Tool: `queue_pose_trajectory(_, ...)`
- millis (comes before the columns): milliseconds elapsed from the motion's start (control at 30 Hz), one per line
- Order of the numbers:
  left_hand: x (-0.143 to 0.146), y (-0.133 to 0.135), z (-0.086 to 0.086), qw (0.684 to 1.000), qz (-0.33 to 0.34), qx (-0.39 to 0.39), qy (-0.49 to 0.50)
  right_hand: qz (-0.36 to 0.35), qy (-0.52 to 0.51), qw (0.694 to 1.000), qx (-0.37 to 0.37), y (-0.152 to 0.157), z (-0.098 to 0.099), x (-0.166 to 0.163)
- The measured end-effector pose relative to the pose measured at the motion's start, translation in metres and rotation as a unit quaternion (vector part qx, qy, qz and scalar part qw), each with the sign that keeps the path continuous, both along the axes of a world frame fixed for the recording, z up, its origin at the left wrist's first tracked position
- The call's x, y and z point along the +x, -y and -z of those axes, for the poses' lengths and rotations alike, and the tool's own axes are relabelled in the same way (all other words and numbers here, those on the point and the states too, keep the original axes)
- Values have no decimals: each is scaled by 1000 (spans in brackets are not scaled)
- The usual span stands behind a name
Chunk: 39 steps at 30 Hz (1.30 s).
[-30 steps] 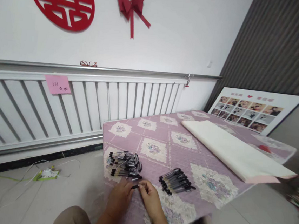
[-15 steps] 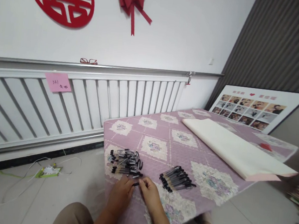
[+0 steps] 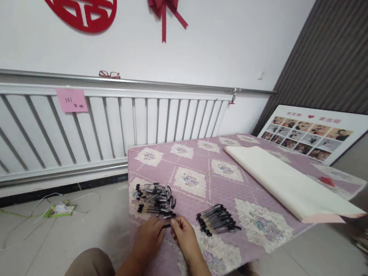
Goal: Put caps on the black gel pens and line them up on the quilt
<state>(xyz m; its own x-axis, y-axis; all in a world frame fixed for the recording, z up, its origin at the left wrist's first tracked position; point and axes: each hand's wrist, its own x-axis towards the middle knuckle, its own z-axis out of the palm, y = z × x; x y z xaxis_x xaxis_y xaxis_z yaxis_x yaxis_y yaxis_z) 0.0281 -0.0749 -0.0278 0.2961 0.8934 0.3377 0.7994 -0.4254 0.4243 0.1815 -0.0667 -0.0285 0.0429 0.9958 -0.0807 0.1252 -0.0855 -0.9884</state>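
Observation:
Between my two hands is a small black pen part [image 3: 167, 226], probably a cap end; most of it is hidden by the fingers. My left hand [image 3: 149, 236] is closed around one end of the pen. The fingertips of my right hand [image 3: 183, 235] pinch the other end. Just beyond my left hand lies a loose pile of black pens and caps [image 3: 155, 198], partly overlapping. To the right of my right hand, a neater row of capped pens [image 3: 217, 220] rests side by side on the flowered cloth [image 3: 194, 199].
A folded cream sheet [image 3: 274, 181] lies across the right of the table. Behind it leans a photo board [image 3: 304, 132]. A white radiator [image 3: 159, 120] runs along the wall. On the floor at left, a power strip [image 3: 61, 210] has trailing cables.
Both hands stay nearly in place, still joined at the pen. The piles of pens look the same.

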Motion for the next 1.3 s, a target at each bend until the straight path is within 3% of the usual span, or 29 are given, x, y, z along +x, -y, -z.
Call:
queue_pose_trajectory(400, 0, 0, 1, 1000, 14, -4, 1, -40, -45, 998, -13, 2, -4, 5)
queue_pose_trajectory(667, -1, -1, 1, 1000, -14, 1, 12, 1, 14, 1000, -17, 0, -5, -2)
queue_pose_trajectory(1033, -1, 0, 1, 1000, -11, -7, 23, -40, -26, 998, -35, 0, -4, 5)
queue_pose_trajectory(1300, -1, 0, 0, 1000, -5, -1, 20, -3, -15, 999, -40, -1, -5, -2)
